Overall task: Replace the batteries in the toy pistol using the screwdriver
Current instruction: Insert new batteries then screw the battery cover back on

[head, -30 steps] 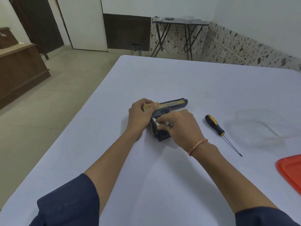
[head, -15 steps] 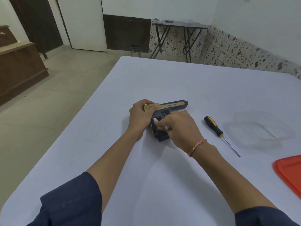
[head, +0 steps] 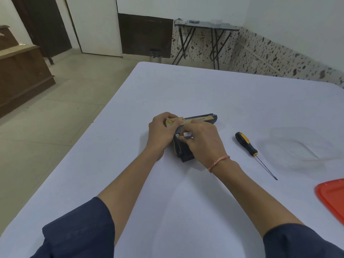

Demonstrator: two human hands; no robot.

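White table (head: 186, 94): toy pistol (head: 202, 119), screwdriver (head: 247, 145), clear container (head: 297, 146), red lid (head: 333, 198)

Setting: plain indoor room, institutional or office-like, not a kitchen or workshop. Large table (head: 204, 94) covered in white cloth fills the foreground. Tiled floor (head: 55, 101), pale. White walls with speckled terrazzo skirting (head: 260, 53). Folding metal-legged side table (head: 206, 27) against far wall. Dark wooden door (head: 46, 25) and brown wooden cabinet (head: 20, 75) at left.
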